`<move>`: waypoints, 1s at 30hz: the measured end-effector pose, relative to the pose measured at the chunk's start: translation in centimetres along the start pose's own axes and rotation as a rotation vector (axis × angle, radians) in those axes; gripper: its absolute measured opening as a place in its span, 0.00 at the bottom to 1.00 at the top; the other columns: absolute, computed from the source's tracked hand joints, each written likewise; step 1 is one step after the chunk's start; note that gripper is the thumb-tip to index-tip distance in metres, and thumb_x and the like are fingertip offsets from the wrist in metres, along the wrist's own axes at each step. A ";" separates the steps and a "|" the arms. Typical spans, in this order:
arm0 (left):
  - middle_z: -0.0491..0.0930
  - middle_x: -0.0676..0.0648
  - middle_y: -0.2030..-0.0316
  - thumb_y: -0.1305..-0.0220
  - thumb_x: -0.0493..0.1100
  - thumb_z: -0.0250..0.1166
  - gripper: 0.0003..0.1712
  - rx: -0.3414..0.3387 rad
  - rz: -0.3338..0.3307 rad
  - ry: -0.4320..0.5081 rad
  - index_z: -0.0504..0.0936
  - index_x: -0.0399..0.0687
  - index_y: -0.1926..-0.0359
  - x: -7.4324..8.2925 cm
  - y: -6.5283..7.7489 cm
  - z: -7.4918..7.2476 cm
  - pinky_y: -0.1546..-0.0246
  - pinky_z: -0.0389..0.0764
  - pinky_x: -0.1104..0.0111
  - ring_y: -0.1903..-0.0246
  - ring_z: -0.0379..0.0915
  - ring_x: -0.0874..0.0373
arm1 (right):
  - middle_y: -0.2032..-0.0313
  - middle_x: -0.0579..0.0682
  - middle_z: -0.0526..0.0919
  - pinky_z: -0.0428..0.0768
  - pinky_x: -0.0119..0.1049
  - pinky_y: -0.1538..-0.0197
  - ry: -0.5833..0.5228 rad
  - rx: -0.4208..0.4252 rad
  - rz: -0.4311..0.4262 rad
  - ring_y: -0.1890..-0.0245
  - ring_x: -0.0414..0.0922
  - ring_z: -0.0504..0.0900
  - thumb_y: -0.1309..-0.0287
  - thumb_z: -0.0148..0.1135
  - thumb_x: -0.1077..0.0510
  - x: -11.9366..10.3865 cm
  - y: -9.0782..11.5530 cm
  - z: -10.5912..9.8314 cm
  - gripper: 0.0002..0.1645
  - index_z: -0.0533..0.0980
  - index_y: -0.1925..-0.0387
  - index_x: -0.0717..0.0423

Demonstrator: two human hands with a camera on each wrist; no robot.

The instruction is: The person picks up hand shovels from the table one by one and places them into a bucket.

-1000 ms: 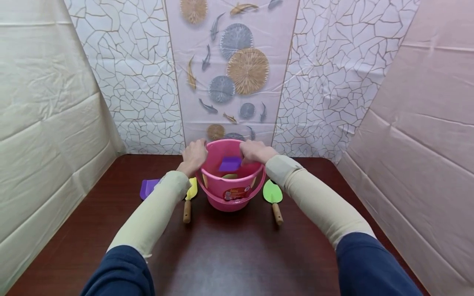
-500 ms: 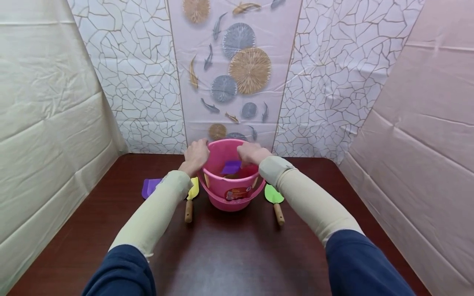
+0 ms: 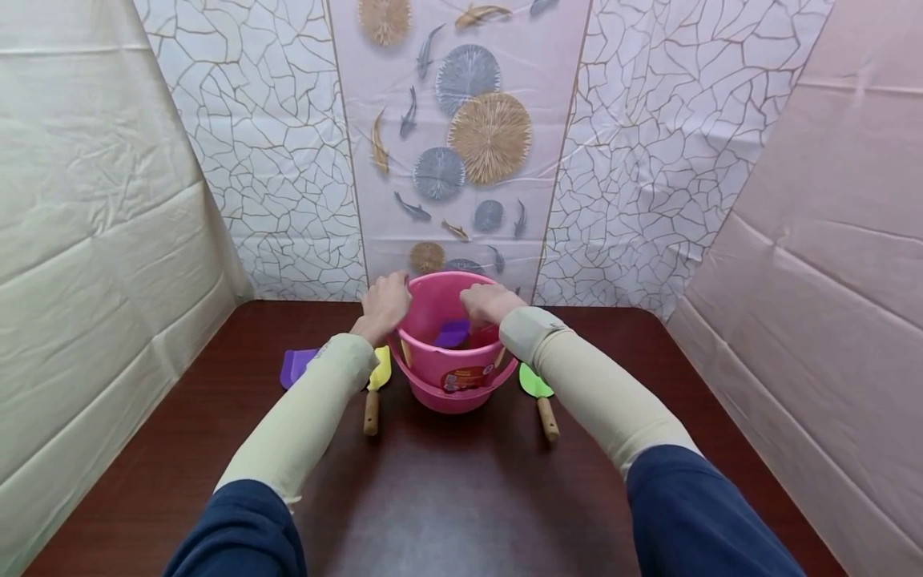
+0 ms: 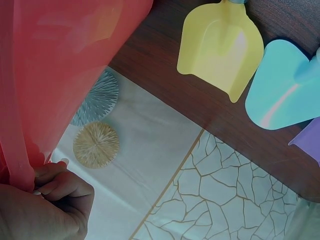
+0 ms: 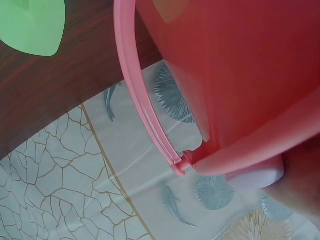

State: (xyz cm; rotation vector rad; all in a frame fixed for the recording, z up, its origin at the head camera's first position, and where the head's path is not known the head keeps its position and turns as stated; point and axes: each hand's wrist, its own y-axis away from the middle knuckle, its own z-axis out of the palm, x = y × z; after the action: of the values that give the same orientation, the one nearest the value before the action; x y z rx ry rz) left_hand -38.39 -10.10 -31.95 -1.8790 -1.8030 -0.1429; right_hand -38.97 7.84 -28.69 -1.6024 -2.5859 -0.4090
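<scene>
A pink bucket (image 3: 441, 365) stands near the far table edge, its pink handle (image 5: 142, 112) swung down around it. At the bucket's left rim my left hand (image 3: 385, 300) grips the edge; the left wrist view shows its thumb and fingers pinching there. Over the right rim reaches my right hand (image 3: 490, 303), fingers curled. It appears to hold a purple toy shovel (image 3: 453, 333), whose flat blade shows inside the bucket while the grip is hidden. In the right wrist view only part of that hand shows behind the rim, with one nail visible.
Left of the bucket lie a yellow toy shovel (image 3: 379, 373), a blue one (image 4: 282, 82) and another purple one (image 3: 296, 367). A green toy shovel (image 3: 535, 381) lies at its right. Cloth walls (image 3: 649, 160) enclose the dark wooden table (image 3: 447, 497).
My right hand has shifted slightly left over the bucket. Inside, the purple shovel blade has sunk lower and tilted. The left hand keeps its grip on the rim.
</scene>
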 end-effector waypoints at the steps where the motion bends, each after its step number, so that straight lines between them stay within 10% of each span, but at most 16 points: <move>1: 0.82 0.38 0.54 0.28 0.43 0.45 0.17 -0.001 -0.002 -0.001 0.78 0.47 0.49 0.0 0.0 0.0 0.56 0.78 0.49 0.55 0.80 0.41 | 0.66 0.48 0.82 0.75 0.37 0.59 0.005 -0.001 -0.006 0.65 0.43 0.76 0.51 0.70 0.55 0.0 0.0 0.0 0.08 0.78 0.70 0.51; 30: 0.81 0.39 0.50 0.28 0.43 0.47 0.18 -0.006 -0.018 -0.016 0.76 0.49 0.43 0.1 0.2 -0.1 0.53 0.78 0.49 0.52 0.79 0.41 | 0.70 0.50 0.72 0.67 0.34 0.74 0.014 -0.025 -0.028 0.73 0.45 0.69 0.47 0.60 0.63 -0.7 -0.7 1.1 0.03 0.74 0.70 0.54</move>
State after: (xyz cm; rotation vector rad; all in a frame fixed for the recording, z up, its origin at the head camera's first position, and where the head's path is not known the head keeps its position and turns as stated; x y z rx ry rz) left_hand -38.18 -10.04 -31.91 -1.8731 -1.8324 -0.1400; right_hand -39.17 7.26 -29.98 -1.5666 -2.6056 -0.4547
